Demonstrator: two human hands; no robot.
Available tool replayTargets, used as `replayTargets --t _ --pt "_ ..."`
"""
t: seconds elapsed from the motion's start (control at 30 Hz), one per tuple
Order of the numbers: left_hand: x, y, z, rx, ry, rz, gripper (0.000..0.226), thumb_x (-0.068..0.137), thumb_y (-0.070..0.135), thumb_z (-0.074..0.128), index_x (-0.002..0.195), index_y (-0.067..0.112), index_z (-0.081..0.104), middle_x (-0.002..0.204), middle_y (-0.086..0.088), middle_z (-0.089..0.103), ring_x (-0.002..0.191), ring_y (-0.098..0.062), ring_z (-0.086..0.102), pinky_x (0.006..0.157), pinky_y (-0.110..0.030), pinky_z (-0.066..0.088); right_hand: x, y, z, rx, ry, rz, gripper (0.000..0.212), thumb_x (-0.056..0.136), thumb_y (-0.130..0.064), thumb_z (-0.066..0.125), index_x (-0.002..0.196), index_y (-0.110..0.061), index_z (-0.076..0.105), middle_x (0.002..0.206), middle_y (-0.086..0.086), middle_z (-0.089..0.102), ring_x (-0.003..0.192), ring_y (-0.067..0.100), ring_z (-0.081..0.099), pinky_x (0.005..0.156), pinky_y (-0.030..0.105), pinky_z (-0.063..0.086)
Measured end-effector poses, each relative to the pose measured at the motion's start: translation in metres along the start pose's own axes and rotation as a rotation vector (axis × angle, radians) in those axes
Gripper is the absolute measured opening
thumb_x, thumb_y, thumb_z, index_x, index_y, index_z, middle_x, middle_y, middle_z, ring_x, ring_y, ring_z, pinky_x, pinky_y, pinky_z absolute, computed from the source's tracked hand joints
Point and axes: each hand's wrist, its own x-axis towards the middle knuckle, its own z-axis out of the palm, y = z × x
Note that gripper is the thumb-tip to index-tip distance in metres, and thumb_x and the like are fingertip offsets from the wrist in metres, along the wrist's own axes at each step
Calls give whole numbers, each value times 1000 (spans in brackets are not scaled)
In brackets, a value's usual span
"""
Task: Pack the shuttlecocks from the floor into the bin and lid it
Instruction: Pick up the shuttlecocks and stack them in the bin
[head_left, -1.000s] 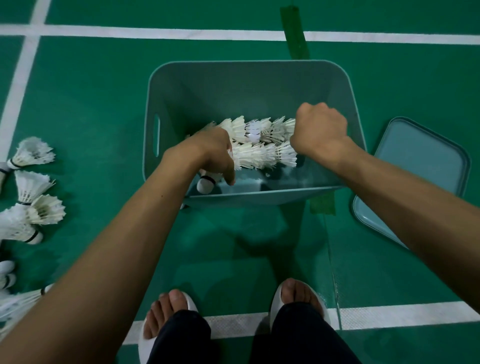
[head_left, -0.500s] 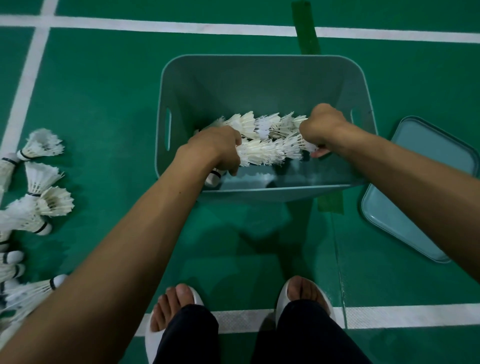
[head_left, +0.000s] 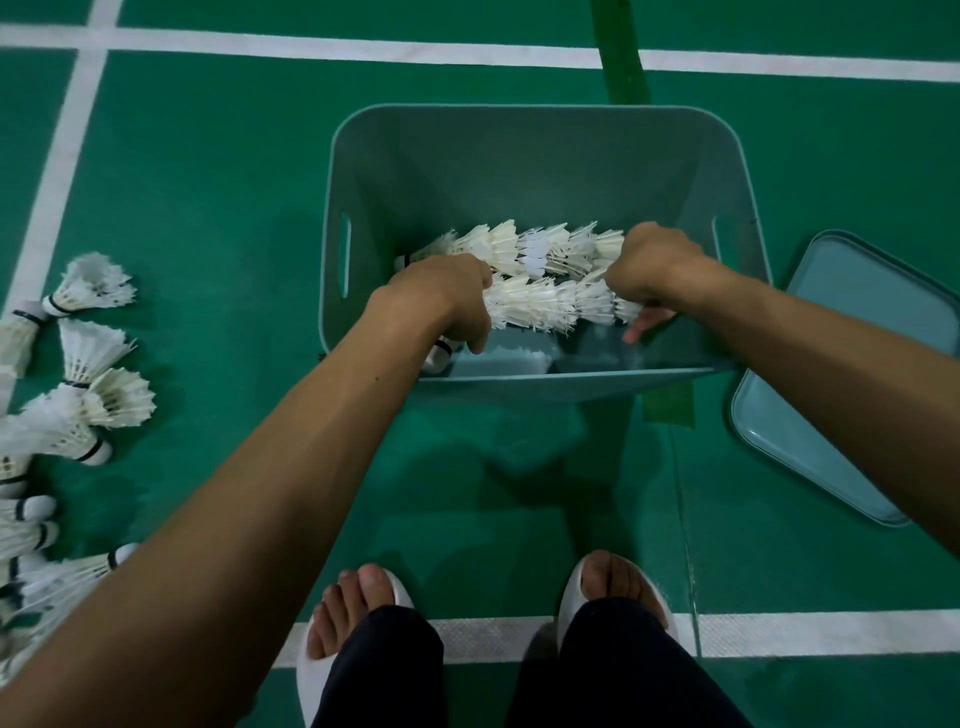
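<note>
A grey-green plastic bin (head_left: 540, 156) stands open on the green court floor. Inside it, two rows of nested white shuttlecocks (head_left: 545, 275) stretch sideways between my hands. My left hand (head_left: 447, 296) is closed on the left ends of the rows, cork tips poking out below it. My right hand (head_left: 649, 265) is closed on the right ends, fingertips showing underneath. Several loose shuttlecocks (head_left: 93, 395) lie on the floor at the far left. The matching lid (head_left: 810, 441) lies flat on the floor right of the bin.
White court lines (head_left: 311, 49) cross behind the bin and under my feet. My feet in white slippers (head_left: 358, 623) stand just in front of the bin. Dark green tape strips (head_left: 621, 62) run beyond and beside the bin.
Both hands have lowered slightly into the bin with the shuttlecock rows. The view has shifted, so the bin sits a little more to the right.
</note>
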Motion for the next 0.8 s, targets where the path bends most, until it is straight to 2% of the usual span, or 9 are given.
replayTargets --t 0.1,0.23,0.27,0.33,0.43,0.53,0.63,0.7,0.8 --pt "0 0 1 11 -1 0 83 81 14 83 153 23 43 151 -8 51 127 -32 56 100 -41 50 -2 -3 2 20 66 -32 20 95 1 51 76 -2 57 76 19 66 43 32 69 38 29 51" --pt "2 -2 2 24 -4 5 83 80 16 83 152 25 43 153 -7 48 129 -32 54 102 -44 50 -2 -3 9 -95 155 -64 15 89 4 53 81 0 66 68 13 67 44 28 69 53 33 59" --pt "3 -2 2 28 -4 7 83 80 17 84 152 25 44 153 -7 48 129 -32 54 103 -44 50 -3 -2 9 -152 190 -88 11 87 3 55 83 -1 65 70 11 67 48 27 69 58 32 58" --pt "4 -4 3 33 5 10 82 79 19 85 150 27 46 152 -6 49 129 -31 54 103 -44 50 -3 0 5 -238 257 -155 6 84 0 59 87 -5 61 81 12 68 71 30 71 69 34 55" --pt "5 -5 1 39 40 20 74 77 23 86 143 27 54 143 -5 57 120 -29 59 100 -43 52 -5 1 -4 -309 318 -209 18 83 -4 61 101 -5 60 90 14 55 99 40 66 77 40 50" --pt "9 -3 1 49 64 56 60 73 26 88 128 29 64 132 -4 64 109 -27 62 96 -42 54 -11 -1 -12 -324 349 -223 27 83 0 60 109 0 62 94 20 55 103 45 65 81 44 53" --pt "12 5 5 21 24 110 54 71 29 90 119 32 66 138 -3 58 116 -27 59 98 -41 52 -19 -4 -23 -293 384 -240 30 83 3 60 113 2 60 104 25 60 106 48 63 83 48 54" --pt "11 9 6 -19 -4 148 54 71 29 91 119 33 65 140 -4 56 119 -27 57 96 -37 49 -26 -7 -31 -296 409 -251 30 83 2 62 112 3 60 107 27 60 106 49 62 83 48 54" --pt "2 7 0 -50 -11 163 65 65 28 95 122 32 63 128 -2 58 108 -25 59 87 -34 49 -37 -9 -45 -284 499 -259 32 83 -3 68 114 4 61 109 27 62 107 48 62 85 48 54"
